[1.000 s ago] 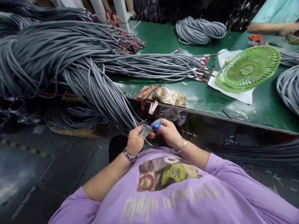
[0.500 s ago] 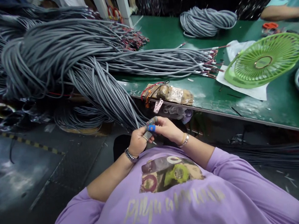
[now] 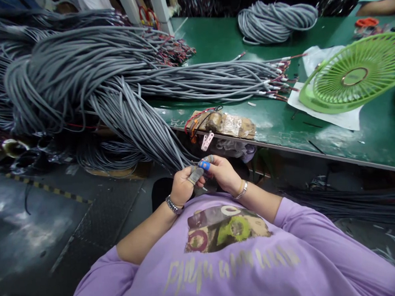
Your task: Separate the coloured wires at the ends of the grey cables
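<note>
Both my hands meet just in front of my body, at the lower end of a thick bundle of grey cables [image 3: 143,120] hanging over the table edge. My left hand [image 3: 185,184] is closed in a pinch on a grey cable end, a grey cover on its thumb. Touching it from the right, my right hand [image 3: 220,173] pinches the same spot, with blue tape round one finger. The fingers hide most of the cable end; a thin pale tip shows below them.
On the green table [image 3: 211,37] lie more grey cables [image 3: 207,81] with red and white ends, a coiled cable [image 3: 273,22] and a green fan [image 3: 352,76]. A taped cardboard piece [image 3: 229,124] and a pink clip [image 3: 207,141] sit at the front edge. Another person's arm [image 3: 380,6] is far right.
The view has shifted slightly. My hands stay together at the cable end, with small finger movements; my left thumb now lies flatter across it.
</note>
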The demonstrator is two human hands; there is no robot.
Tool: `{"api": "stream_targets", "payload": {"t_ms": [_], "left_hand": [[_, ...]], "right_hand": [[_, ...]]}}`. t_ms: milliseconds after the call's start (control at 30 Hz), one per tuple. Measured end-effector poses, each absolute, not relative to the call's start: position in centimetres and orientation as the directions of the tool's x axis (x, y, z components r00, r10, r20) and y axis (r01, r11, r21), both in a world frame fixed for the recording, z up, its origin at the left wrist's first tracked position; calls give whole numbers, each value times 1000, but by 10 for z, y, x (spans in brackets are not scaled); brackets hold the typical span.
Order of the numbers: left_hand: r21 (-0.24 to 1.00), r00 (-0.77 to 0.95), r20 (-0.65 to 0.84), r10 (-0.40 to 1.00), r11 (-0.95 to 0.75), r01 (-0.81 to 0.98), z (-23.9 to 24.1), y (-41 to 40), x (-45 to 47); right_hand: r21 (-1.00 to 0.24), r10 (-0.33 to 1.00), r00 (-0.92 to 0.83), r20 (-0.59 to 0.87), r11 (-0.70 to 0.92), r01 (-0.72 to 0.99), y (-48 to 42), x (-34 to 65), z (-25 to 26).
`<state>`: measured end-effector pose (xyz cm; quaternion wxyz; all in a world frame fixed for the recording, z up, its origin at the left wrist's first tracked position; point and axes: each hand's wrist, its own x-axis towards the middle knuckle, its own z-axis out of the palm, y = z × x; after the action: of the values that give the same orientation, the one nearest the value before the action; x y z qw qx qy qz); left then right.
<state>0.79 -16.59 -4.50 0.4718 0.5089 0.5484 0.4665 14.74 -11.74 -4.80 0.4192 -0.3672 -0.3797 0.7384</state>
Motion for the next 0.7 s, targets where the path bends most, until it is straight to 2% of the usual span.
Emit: {"api": "stream_targets", "payload": {"t_ms": [233,433,700], "left_hand": [[997,-111,-46,993,53,61,-50,-168,12],[994,-124,-32,992,45,100,-49,-167,15],[996,-183,-5,983,22,90,-52,-167,17]], "right_hand": [[-862,907,-351,-234,-361,-357,-117,149,-50],[-858,897,-362,-253,-381,-344,-115,151,-51],[-884,901,-387,-197,-333,-327,-114,154,-54]]}}
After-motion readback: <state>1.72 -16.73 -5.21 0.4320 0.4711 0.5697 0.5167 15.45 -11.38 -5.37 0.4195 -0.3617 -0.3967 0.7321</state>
